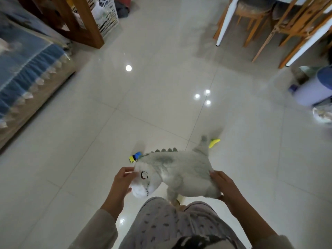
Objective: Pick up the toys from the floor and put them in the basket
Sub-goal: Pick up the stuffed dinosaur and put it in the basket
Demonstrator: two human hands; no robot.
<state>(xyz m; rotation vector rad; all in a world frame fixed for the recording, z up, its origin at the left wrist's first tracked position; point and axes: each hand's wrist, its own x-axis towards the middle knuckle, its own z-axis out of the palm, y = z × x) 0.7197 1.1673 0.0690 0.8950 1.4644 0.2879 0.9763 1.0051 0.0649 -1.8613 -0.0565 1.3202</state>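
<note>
- Left hand (124,178) grips the grey plush dinosaur (179,171) at its head — right hand (221,186) clasps its rump.
- Toy car (135,157) and yellow toy (214,142) lie on the floor (161,105).

Grey plush dinosaur (179,174) held above floor; small blue-yellow toy (135,157) and yellow-green toy (214,142) lie beyond.

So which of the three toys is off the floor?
The grey plush dinosaur, held between both hands; the blue-and-yellow toy car and the yellow toy lie on the tiles.

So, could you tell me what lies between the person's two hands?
The grey plush dinosaur, held between left hand and right hand, in the head view.
</note>
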